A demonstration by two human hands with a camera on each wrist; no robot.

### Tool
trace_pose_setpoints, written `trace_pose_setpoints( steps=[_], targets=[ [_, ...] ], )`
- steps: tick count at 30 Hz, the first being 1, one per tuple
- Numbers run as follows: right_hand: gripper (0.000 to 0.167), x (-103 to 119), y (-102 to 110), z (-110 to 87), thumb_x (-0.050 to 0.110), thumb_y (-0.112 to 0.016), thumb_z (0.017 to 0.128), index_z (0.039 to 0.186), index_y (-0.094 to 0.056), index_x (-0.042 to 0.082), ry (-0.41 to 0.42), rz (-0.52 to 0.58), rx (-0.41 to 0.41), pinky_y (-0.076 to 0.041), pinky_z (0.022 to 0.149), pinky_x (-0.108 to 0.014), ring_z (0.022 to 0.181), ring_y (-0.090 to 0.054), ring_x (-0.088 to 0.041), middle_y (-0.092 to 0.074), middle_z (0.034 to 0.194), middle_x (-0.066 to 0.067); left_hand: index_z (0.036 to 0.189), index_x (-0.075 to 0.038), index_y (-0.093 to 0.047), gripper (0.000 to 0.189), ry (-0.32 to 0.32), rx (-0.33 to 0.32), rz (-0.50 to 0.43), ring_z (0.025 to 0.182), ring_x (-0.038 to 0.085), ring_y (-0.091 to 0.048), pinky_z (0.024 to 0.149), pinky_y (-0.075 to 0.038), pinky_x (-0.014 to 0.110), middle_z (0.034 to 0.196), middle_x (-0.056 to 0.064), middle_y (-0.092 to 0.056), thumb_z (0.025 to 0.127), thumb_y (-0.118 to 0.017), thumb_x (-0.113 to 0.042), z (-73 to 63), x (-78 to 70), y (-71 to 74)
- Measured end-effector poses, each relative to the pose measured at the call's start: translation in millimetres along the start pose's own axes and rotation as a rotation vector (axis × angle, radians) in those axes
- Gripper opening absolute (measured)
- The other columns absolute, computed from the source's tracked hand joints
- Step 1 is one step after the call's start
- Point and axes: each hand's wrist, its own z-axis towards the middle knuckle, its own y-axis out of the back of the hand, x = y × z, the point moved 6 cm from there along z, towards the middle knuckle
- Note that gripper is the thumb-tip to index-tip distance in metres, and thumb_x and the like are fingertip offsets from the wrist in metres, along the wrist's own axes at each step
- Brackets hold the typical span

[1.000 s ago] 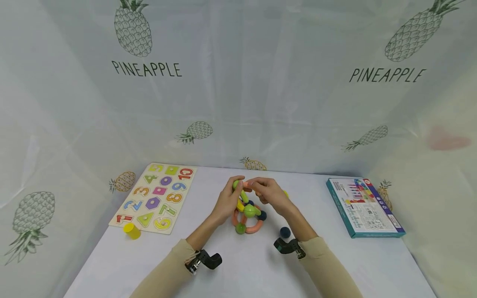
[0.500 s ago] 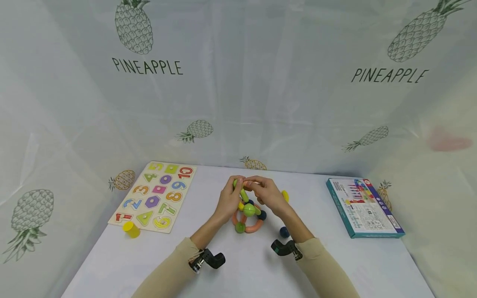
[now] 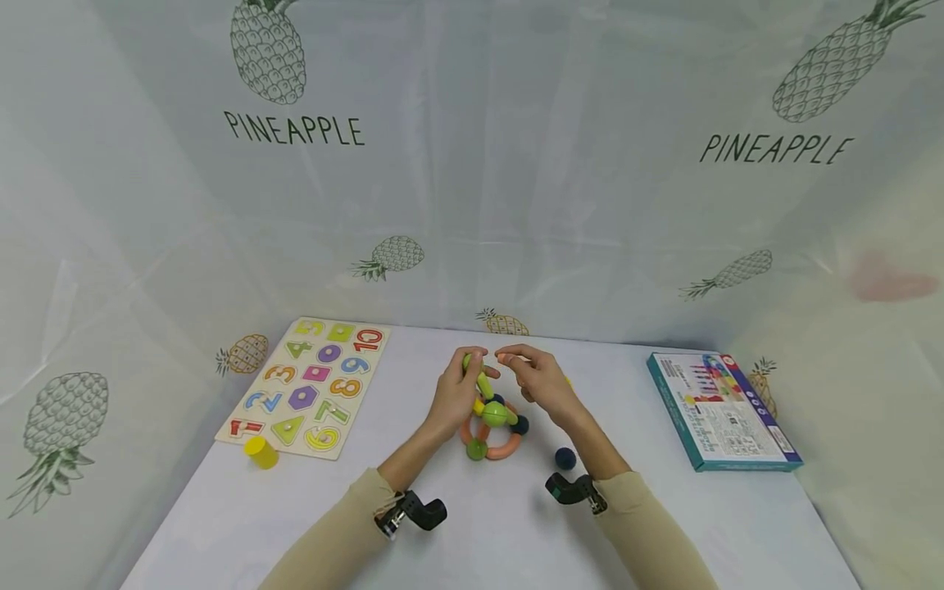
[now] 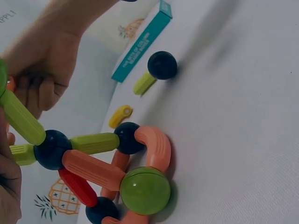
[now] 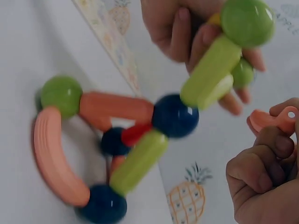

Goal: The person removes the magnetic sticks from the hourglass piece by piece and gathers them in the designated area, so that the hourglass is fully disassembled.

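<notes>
A magnetic ball-and-rod structure stands on the table, built of green and navy balls with orange, lime and red rods. My left hand holds its upper part, fingers curled behind a green ball and a lime rod. My right hand is just to the right, apart from the structure. Between its thumb and fingers it pinches a short curved orange rod with a hole at one end. In the left wrist view, a green ball and orange rods form the base.
Right of the structure lie a loose navy ball, a lime rod and a yellow piece. At left are a number puzzle board and a yellow cylinder. A teal-edged box lies at right.
My right hand has drawn a little to the right, away from the left hand, keeping the orange rod. A gap now shows between the hands. The left hand stays at the structure's top.
</notes>
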Motion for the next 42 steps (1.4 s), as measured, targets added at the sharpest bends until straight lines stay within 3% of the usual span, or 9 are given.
trace_pose_setpoints(
  steps=[5,12,16,21,28,35,42],
  targets=[
    [0.032,-19,28,0.6,0.042,-0.053,0.104,0.126,-0.065,0.023,-0.061,-0.103,-0.031,-0.028,0.043,-0.026,0.045,-0.026,-0.013,-0.039,0.060,0.000,0.133,-0.020,-0.053,0.047,0.001,0.007,0.011,0.079,0.037,-0.064,0.061,-0.049,0.023,0.105,0.007,-0.073,0.106,-0.034,-0.054,1.2,0.4,0.1],
    [0.047,-54,73,-6.7,0.042,-0.045,0.107,0.139,-0.054,0.010,-0.174,-0.192,-0.054,-0.033,0.048,-0.026,0.055,-0.034,-0.013,-0.048,0.079,-0.012,0.135,-0.023,-0.052,0.045,-0.004,0.023,0.047,0.075,0.027,-0.061,0.061,-0.048,0.025,0.105,0.001,-0.073,0.108,-0.031,-0.053,-1.5,-2.5,2.0],
    [0.049,-73,97,-11.8,0.045,-0.044,0.107,0.141,-0.051,0.011,-0.209,-0.242,-0.142,-0.034,0.050,-0.026,0.062,-0.040,-0.015,-0.052,0.091,-0.019,0.136,-0.022,-0.051,0.045,-0.011,0.026,0.055,0.074,0.025,-0.062,0.060,-0.049,0.025,0.105,0.001,-0.073,0.108,-0.031,-0.051,-1.6,-2.7,2.9],
    [0.048,-94,116,-15.7,0.043,-0.045,0.107,0.140,-0.051,0.010,-0.235,-0.358,-0.225,-0.037,0.051,-0.027,0.063,-0.043,-0.017,-0.058,0.088,-0.015,0.136,-0.022,-0.050,0.044,-0.013,0.027,0.054,0.071,0.020,-0.060,0.060,-0.048,0.024,0.106,0.002,-0.073,0.108,-0.031,-0.051,-2.3,-3.2,3.2],
    [0.046,-112,123,-17.1,0.039,-0.049,0.106,0.139,-0.053,0.008,-0.279,-0.529,-0.241,-0.045,0.060,-0.030,0.069,-0.055,-0.019,-0.067,0.089,-0.010,0.137,-0.023,-0.050,0.046,-0.006,0.038,0.061,0.070,0.017,-0.058,0.059,-0.047,0.023,0.106,0.001,-0.072,0.108,-0.030,-0.052,-3.0,-2.4,1.2],
    [0.046,-117,117,-17.9,0.040,-0.055,0.103,0.136,-0.056,0.007,-0.322,-0.549,-0.246,-0.050,0.063,-0.028,0.077,-0.061,-0.020,-0.066,0.107,-0.017,0.139,-0.019,-0.049,0.048,-0.004,0.040,0.065,0.071,0.018,-0.058,0.059,-0.047,0.024,0.106,0.000,-0.072,0.108,-0.030,-0.052,-3.2,-1.8,0.4],
    [0.046,-118,113,-16.9,0.037,-0.058,0.103,0.133,-0.059,0.002,-0.332,-0.531,-0.226,-0.053,0.062,-0.028,0.073,-0.062,-0.019,-0.066,0.111,-0.020,0.137,-0.021,-0.049,0.046,-0.008,0.038,0.075,0.070,0.017,-0.058,0.059,-0.047,0.025,0.106,0.000,-0.072,0.108,-0.030,-0.051,-2.7,-2.9,1.2]
  ],
)
